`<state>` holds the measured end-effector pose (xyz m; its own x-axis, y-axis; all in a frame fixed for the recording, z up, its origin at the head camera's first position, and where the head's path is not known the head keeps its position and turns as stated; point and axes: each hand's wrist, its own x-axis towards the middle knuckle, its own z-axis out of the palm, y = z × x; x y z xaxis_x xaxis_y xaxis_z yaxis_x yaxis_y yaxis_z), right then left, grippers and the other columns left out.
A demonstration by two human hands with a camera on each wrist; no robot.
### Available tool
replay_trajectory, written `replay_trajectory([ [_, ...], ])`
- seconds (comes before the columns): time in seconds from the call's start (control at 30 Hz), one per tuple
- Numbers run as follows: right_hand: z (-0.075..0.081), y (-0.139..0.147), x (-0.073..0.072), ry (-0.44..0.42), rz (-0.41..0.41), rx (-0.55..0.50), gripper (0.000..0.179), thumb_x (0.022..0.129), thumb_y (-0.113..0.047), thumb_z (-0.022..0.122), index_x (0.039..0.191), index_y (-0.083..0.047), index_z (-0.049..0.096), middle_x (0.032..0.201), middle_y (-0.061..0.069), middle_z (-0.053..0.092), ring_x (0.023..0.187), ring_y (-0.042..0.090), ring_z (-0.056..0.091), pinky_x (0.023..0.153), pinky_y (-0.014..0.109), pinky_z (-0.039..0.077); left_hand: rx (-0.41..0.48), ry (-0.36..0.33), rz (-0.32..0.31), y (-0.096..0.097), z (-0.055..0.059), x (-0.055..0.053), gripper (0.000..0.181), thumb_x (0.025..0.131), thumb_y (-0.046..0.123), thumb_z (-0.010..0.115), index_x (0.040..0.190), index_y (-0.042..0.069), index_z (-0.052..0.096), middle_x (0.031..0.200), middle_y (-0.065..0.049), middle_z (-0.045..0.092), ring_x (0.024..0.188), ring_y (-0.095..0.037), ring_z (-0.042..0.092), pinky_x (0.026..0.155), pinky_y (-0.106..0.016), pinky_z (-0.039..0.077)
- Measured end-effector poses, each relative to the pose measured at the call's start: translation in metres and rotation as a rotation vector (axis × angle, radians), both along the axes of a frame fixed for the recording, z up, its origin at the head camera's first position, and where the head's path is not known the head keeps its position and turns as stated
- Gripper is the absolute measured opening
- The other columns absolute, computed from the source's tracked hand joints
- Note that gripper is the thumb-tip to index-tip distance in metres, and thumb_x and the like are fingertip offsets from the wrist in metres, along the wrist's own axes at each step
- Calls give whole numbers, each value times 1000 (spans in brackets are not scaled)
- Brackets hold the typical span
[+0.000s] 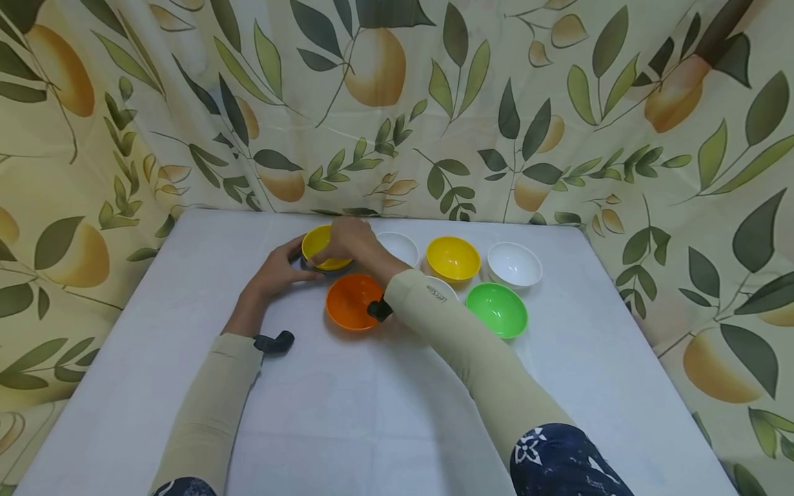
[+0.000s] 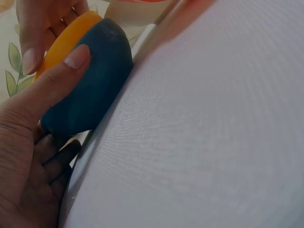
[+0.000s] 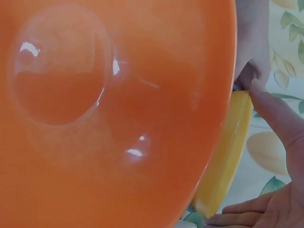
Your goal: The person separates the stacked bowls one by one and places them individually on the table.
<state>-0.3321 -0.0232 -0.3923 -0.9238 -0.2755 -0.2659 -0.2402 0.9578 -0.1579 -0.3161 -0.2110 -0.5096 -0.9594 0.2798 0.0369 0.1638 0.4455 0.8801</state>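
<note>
A yellow bowl [image 1: 318, 242] sits nested in a dark blue bowl [image 2: 97, 78] at the back left of the table. My left hand [image 1: 276, 270] holds the blue bowl from the left, its thumb on the outer wall and its fingers at the far side, as the left wrist view shows. Over the right of the yellow bowl, my right hand [image 1: 350, 241] grips it, with the thumb at the rim and fingers along the side. Close in front stands an orange bowl [image 1: 350, 303], which fills much of the right wrist view and hides the blue bowl there.
Right of the hands stand a white bowl [image 1: 399, 248], another yellow bowl [image 1: 453, 258] and a second white bowl [image 1: 515, 265]. A green bowl [image 1: 497, 310] is in front, beside a white bowl [image 1: 443, 288] partly behind my right sleeve. Patterned curtain [image 1: 372, 138] borders the white-covered table [image 1: 347, 413].
</note>
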Motion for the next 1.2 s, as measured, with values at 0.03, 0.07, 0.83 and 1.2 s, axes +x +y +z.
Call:
replay_trajectory([
  [0.03,-1,0,0,-5,1,4,81,79,-72,79,129,-10,59,108,0,63,97,19,59,93,35,46,0,-1,0,0,0,0,109,76,36,97,165,15,37,167,-9,37,156,-32,26,128,-54,21],
  [0.07,-2,1,0,-9,3,8,81,79,-72,79,129,-10,59,108,0,63,97,18,59,93,35,45,0,-1,-1,0,0,1,109,77,36,97,165,15,37,167,-9,37,157,-32,26,128,-54,21],
  [0.83,-9,8,3,2,-1,-25,84,69,-68,90,122,-9,60,100,0,62,92,19,58,89,36,50,-29,-23,18,1,0,-1,111,78,41,95,166,14,33,169,-11,34,157,-34,24,128,-58,17],
  [1.2,-6,7,3,-20,-4,-64,88,72,-66,88,129,-9,55,108,1,61,97,20,58,89,34,50,-19,8,9,-1,0,-1,108,77,40,95,165,15,37,167,-9,38,156,-33,27,128,-57,17],
])
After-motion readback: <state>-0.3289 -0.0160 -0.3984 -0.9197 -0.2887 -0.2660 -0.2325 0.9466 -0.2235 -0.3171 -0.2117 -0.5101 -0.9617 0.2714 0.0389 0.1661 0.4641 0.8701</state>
